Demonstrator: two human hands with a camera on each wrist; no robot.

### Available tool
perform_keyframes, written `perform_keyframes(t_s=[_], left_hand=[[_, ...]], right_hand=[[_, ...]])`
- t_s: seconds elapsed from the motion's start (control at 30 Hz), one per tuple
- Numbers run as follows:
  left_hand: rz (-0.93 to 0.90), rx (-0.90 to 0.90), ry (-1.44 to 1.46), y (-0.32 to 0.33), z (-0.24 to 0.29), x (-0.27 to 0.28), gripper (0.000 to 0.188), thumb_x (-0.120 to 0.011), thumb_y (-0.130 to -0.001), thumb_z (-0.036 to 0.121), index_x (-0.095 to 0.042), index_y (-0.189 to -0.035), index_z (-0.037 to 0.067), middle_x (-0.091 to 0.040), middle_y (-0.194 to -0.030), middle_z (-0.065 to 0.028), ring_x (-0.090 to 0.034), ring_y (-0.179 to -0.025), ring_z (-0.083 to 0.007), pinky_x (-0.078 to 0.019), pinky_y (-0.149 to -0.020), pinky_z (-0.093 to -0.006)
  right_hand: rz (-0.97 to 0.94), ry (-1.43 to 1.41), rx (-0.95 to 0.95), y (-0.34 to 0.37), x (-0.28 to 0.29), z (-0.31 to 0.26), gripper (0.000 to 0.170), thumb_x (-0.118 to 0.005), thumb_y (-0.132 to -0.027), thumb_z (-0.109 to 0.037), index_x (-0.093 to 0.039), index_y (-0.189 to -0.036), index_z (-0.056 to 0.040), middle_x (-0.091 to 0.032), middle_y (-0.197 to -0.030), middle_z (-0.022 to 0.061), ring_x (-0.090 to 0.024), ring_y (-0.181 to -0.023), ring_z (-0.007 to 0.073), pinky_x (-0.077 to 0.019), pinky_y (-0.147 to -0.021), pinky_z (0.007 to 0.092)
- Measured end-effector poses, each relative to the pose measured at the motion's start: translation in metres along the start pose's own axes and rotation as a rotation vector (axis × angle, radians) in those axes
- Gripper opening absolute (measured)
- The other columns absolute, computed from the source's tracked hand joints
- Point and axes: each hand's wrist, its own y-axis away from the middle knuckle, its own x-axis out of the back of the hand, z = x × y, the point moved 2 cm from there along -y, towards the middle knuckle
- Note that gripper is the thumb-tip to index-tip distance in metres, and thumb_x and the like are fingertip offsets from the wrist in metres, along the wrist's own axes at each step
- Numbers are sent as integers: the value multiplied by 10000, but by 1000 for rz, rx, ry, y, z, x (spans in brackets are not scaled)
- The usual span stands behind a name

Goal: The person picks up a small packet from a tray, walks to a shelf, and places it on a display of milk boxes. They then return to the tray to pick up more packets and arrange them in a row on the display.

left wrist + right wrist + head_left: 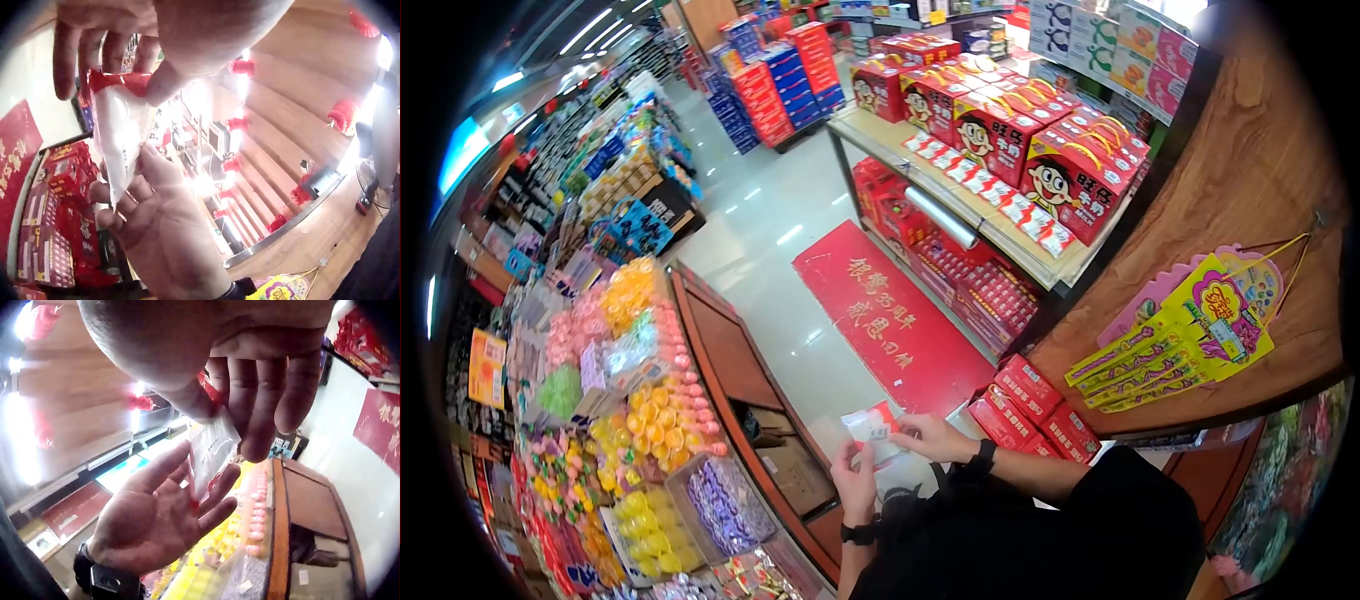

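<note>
A small white-and-red plastic packet [862, 424] is held up in front of the body, between both hands. My left hand [856, 488], with a dark band at the wrist, pinches one red end of it between thumb and fingers. The opposite side is pinched by my right hand [938, 440], also with a black wristband. In the left wrist view the packet [119, 131] hangs thin and edge-on from the left fingers. From the right wrist, its clear, shiny film [214, 450] shows below the right thumb; the writing on it is too blurred to read.
Left stands a counter of bagged sweets and a clear bin of purple-wrapped candy [725, 505]. Red milk cartons [990, 125] and a row of red-and-white packets [990, 192] line the shelf ahead. A red floor mat [890, 320], stacked red boxes [1030, 405] and hanging yellow candy packs [1190, 340] are near.
</note>
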Motion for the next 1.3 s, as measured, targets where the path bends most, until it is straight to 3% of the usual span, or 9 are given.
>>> perform_keyframes(t_s=[0.03,0.3,0.4,0.7,0.8,1.0,1.1,1.2,1.3], left_hand=[[-53,60,-30,-9,5,-6,272,-641,-971,95,-603,-1212,-24,-670,-1044,-48,-621,-957,-113,-507,-854,-266],[-201,87,77,-111,-2,-25,270,-721,-901,89,-646,-1125,-41,-683,-1003,-80,-641,-878,-136,-518,-788,-285],[-263,110,63,-159,6,-17,270,-733,-891,88,-656,-1114,-44,-697,-978,-77,-643,-876,-129,-518,-792,-285],[-323,144,63,-284,28,34,253,-682,-932,80,-626,-1145,-44,-688,-990,-77,-652,-869,-105,-542,-728,-248],[-351,118,96,-312,18,45,235,-680,-925,75,-639,-1125,-40,-682,-942,-101,-657,-814,-149,-585,-656,-313],[-434,279,129,-353,12,37,204,-659,-946,78,-610,-1127,-5,-677,-981,-66,-659,-867,-129,-579,-689,-280],[-463,274,118,-378,18,23,211,-665,-945,88,-607,-1126,-4,-674,-989,-66,-655,-871,-121,-573,-679,-273],[-444,258,85,-408,22,12,245,-670,-944,92,-603,-1158,-5,-673,-994,-59,-655,-875,-120,-569,-694,-273],[-399,216,56,-443,35,1,298,-671,-944,95,-586,-1207,-15,-671,-1005,-54,-656,-875,-123,-568,-725,-278]], right_hand=[[39,16,8,-4,8,0,261,-659,-962,-253,-653,-1011,3,-684,-772,105,-652,-707,155,-509,-651,312],[173,294,-144,-64,49,-8,222,-661,-946,-221,-648,-1032,-16,-685,-763,123,-676,-690,203,-516,-640,325],[333,330,-12,-101,48,-20,233,-654,-950,-213,-622,-1057,-9,-693,-789,149,-698,-716,240,-526,-654,345],[208,395,-63,-221,23,-36,279,-642,-958,-213,-594,-1129,3,-711,-866,182,-709,-765,304,-545,-683,372],[185,405,-94,-242,19,-41,319,-641,-961,-230,-596,-1180,-3,-714,-888,190,-710,-781,315,-548,-687,382],[301,260,-224,-275,30,-32,383,-636,-966,-222,-573,-1277,-8,-711,-856,168,-699,-730,312,-541,-665,379],[343,398,-108,-295,45,-21,368,-633,-973,-210,-573,-1272,-5,-706,-831,152,-689,-688,280,-533,-643,367],[311,249,-222,-322,63,-14,386,-632,-964,-269,-582,-1268,-36,-689,-849,174,-690,-757,343,-542,-689,398],[325,239,-121,-361,82,9,349,-625,-976,-239,-605,-1247,-20,-709,-860,157,-698,-730,257,-537,-672,359]])
